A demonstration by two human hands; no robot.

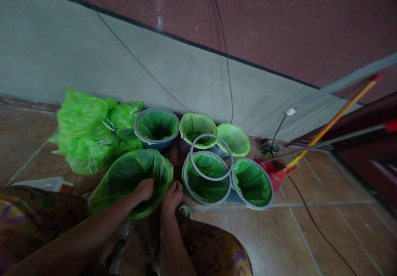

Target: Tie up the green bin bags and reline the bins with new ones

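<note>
A wall painted maroon above and grey-green below [124, 40] rises beyond the fingers of the left hand [145, 189] and right hand [172, 196], meeting a brown tiled floor [279, 234] that spreads to their right. Left of and beyond the fingers lies a heap of bulging, bright-green translucent plastic bags [87, 131]. A wide, round-mouthed container draped in translucent green plastic [130, 166] stands right at the fingers. Two round, green-lined bins with grey rims [252, 185] stand right of the right fingers; a blue-bodied, grey-rimmed bin [159, 145] stands straight beyond them. A slim grey ring [212, 179] lies across the nearer green-lined bin's mouth. The left fingers are curled narrow inside the draped container, the right ones bent close together at its right edge; whether either pinches the plastic, I cannot tell. Far right of the fingers, a small white plug [290, 112] sits low on the wall.
</note>
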